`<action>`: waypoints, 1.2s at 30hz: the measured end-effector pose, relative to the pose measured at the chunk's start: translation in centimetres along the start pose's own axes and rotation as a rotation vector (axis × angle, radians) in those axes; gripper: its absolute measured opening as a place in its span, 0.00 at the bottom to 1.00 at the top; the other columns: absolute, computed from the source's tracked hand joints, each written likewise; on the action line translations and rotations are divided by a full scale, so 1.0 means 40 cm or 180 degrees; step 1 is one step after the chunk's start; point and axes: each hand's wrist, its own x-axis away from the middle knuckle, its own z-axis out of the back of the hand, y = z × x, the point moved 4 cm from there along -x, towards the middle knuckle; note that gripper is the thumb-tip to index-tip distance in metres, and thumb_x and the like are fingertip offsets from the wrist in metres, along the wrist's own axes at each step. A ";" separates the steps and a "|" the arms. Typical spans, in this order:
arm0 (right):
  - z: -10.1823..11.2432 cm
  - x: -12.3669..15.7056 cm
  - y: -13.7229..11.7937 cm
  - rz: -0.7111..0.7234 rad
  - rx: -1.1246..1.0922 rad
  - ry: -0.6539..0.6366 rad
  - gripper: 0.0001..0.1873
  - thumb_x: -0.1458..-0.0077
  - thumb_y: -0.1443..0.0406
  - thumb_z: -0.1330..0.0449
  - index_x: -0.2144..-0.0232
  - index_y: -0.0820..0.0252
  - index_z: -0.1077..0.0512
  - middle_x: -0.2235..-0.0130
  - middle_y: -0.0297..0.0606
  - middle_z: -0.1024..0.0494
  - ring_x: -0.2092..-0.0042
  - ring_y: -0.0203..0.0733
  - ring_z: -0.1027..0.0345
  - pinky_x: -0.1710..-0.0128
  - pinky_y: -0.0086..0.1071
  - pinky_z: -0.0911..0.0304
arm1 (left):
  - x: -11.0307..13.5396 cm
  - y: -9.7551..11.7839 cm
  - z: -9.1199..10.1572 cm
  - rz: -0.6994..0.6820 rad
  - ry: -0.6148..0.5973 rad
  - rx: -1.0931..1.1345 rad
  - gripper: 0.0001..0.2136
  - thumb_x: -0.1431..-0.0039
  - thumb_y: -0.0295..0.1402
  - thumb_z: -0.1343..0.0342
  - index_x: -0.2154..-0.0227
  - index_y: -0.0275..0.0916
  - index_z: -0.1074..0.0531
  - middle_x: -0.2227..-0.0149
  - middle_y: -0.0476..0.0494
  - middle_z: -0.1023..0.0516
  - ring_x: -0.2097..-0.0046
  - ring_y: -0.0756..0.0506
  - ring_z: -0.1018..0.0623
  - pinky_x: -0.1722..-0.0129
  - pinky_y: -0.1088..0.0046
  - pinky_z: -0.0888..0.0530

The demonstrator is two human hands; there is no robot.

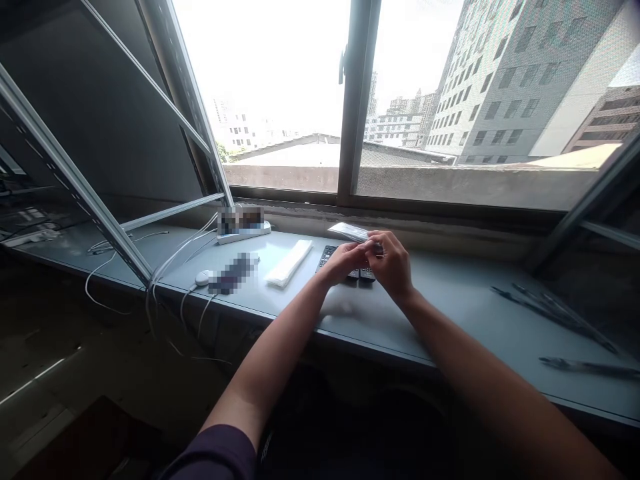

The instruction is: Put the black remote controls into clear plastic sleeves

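Note:
Both hands meet over the desk in front of the window. A thin, shiny, clear-and-white plastic sleeve [349, 231] sticks out to the left from between them. My right hand [394, 265] is closed on the sleeve's near end, fingers bent. My left hand [345, 262] is closed at the same end, its fingertips touching the right fingers. Whatever may be inside the sleeve is hidden by the fingers. Beneath the hands lie black remote controls [327, 257] with small buttons, partly covered by them. Left of these rests a stack of white plastic sleeves [290, 263].
A white power strip [244, 233] with cables stands by the window. Nearer the edge are a blurred-out dark object [233, 275] and a round white plug [203, 278]. Metal frame bars [75, 167] slope at left. Dark pen-like items [585, 367] lie at right.

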 end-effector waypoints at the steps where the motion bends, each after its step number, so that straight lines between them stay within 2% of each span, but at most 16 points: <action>1: 0.000 0.000 -0.001 0.0002 -0.0006 0.0006 0.09 0.35 0.70 0.40 0.57 0.49 0.26 0.46 0.43 0.16 0.44 0.58 0.21 0.44 0.54 0.25 | -0.001 0.000 0.002 0.0002 0.0005 0.0063 0.29 0.44 0.54 0.24 0.55 0.30 0.18 0.54 0.31 0.14 0.52 0.40 0.15 0.42 0.59 0.23; 6: -0.002 0.000 -0.003 0.0050 -0.0015 0.0039 0.08 0.35 0.70 0.39 0.61 0.49 0.26 0.46 0.42 0.16 0.44 0.59 0.24 0.42 0.54 0.25 | -0.003 0.006 0.010 -0.0133 0.0078 0.0208 0.25 0.44 0.45 0.22 0.51 0.32 0.17 0.51 0.35 0.14 0.48 0.41 0.16 0.38 0.61 0.25; 9: -0.005 0.000 -0.003 0.0149 -0.0005 -0.0021 0.09 0.37 0.71 0.38 0.61 0.50 0.25 0.44 0.41 0.16 0.43 0.60 0.26 0.40 0.57 0.26 | -0.007 0.005 0.018 -0.0185 0.0203 0.0222 0.26 0.47 0.41 0.20 0.49 0.32 0.18 0.50 0.36 0.14 0.48 0.42 0.16 0.39 0.61 0.25; 12: -0.010 0.000 -0.005 0.0277 -0.0101 -0.0152 0.13 0.38 0.71 0.38 0.54 0.49 0.22 0.41 0.41 0.17 0.40 0.61 0.28 0.37 0.59 0.28 | -0.014 0.000 0.030 -0.0249 0.0352 0.0285 0.28 0.48 0.40 0.19 0.48 0.33 0.18 0.50 0.36 0.14 0.50 0.43 0.15 0.41 0.62 0.24; 16: -0.011 -0.001 -0.009 0.0277 -0.0195 -0.0210 0.23 0.34 0.70 0.39 0.39 0.50 0.25 0.44 0.44 0.17 0.41 0.61 0.28 0.38 0.58 0.28 | -0.022 -0.004 0.048 -0.0322 0.0507 0.0421 0.26 0.48 0.37 0.19 0.50 0.33 0.18 0.53 0.39 0.14 0.53 0.45 0.15 0.45 0.67 0.23; 21: -0.013 0.000 -0.017 0.0310 -0.0199 -0.0266 0.21 0.31 0.66 0.37 0.38 0.51 0.25 0.47 0.46 0.17 0.42 0.61 0.28 0.38 0.56 0.28 | -0.027 -0.009 0.065 -0.0218 0.0784 0.0579 0.21 0.45 0.39 0.21 0.54 0.32 0.18 0.57 0.38 0.13 0.57 0.45 0.15 0.49 0.68 0.22; 26: -0.017 0.001 -0.009 0.0358 -0.0268 -0.0219 0.19 0.31 0.64 0.36 0.40 0.52 0.25 0.46 0.45 0.17 0.42 0.60 0.28 0.37 0.56 0.28 | -0.032 -0.011 0.074 -0.0311 0.0888 0.0707 0.19 0.49 0.35 0.20 0.58 0.33 0.18 0.62 0.42 0.14 0.63 0.48 0.16 0.55 0.71 0.22; 31: -0.013 -0.004 0.014 0.0065 -0.0351 0.0033 0.20 0.31 0.59 0.36 0.39 0.54 0.24 0.42 0.49 0.19 0.43 0.59 0.25 0.41 0.55 0.25 | -0.029 -0.001 0.073 -0.0388 0.0990 0.0736 0.14 0.50 0.30 0.20 0.64 0.33 0.18 0.64 0.42 0.14 0.60 0.46 0.15 0.46 0.66 0.21; 36: -0.017 -0.006 0.034 -0.0585 -0.0807 0.0044 0.24 0.31 0.54 0.36 0.38 0.57 0.24 0.43 0.50 0.17 0.48 0.54 0.19 0.53 0.48 0.19 | -0.024 0.007 0.068 -0.0433 0.0941 0.0568 0.16 0.51 0.33 0.19 0.62 0.33 0.17 0.60 0.40 0.13 0.55 0.43 0.14 0.40 0.61 0.22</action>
